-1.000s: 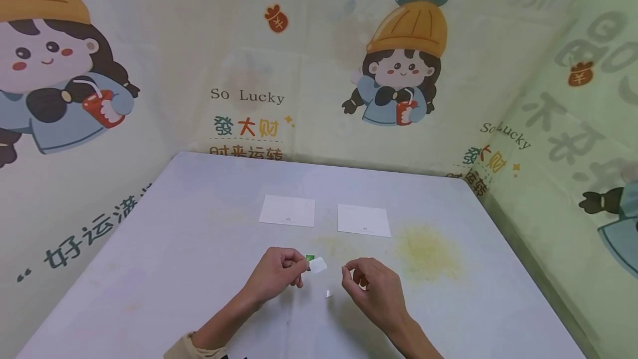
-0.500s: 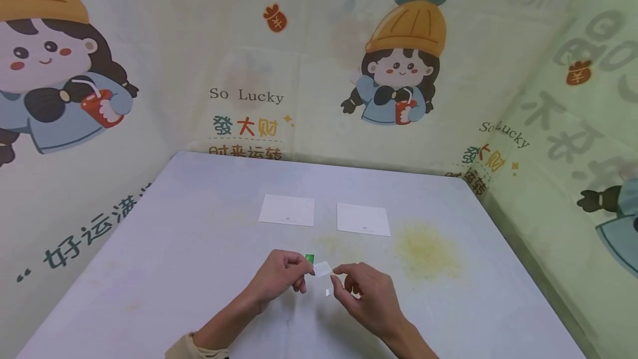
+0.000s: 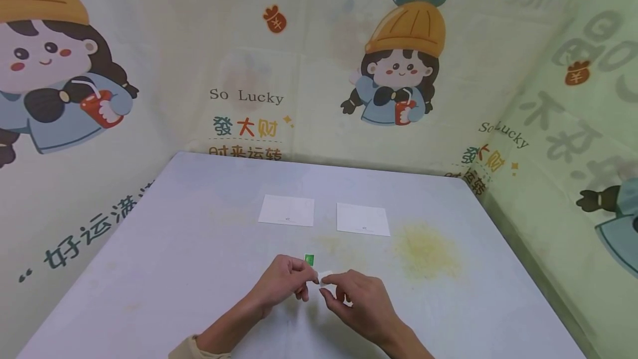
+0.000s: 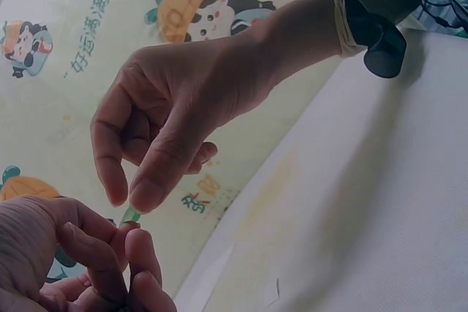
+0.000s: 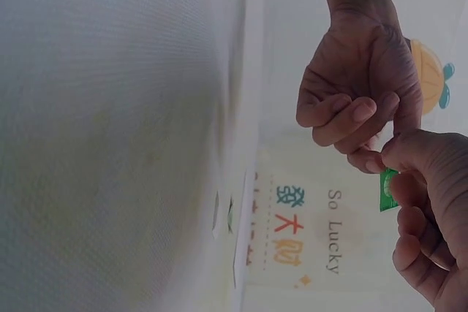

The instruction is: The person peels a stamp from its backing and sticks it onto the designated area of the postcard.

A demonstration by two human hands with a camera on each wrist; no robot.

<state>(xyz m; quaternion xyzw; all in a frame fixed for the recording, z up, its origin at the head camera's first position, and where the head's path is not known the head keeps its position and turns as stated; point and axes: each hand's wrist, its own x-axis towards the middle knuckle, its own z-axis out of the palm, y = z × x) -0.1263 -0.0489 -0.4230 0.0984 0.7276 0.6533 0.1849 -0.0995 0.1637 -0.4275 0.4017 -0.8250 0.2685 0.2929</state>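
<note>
A small white-backed sticker (image 3: pixel 326 276) is between the two hands; its green face shows in the right wrist view. The left hand (image 3: pixel 286 281) pinches its left end between thumb and index finger. At its other end are the right hand's (image 3: pixel 364 303) thumb and index finger, bent round it and covering part of it. The left wrist view shows only a green sliver of the sticker (image 4: pixel 131 215) at the fingertips. On the table, just beyond the left fingertips, lies a separate small green rectangle (image 3: pixel 309 260).
Two white cards, one on the left (image 3: pixel 286 211) and one on the right (image 3: pixel 363 219), lie side by side farther back on the white table (image 3: pixel 199 248). A yellow stain (image 3: pixel 428 251) marks the table's right side. Cartoon-printed cloth (image 3: pixel 319 71) encloses the back and sides.
The right hand has moved left to the sticker and its fingers now close about it. The left hand has shifted slightly right and nearer. A small white scrap is now hidden in the head view.
</note>
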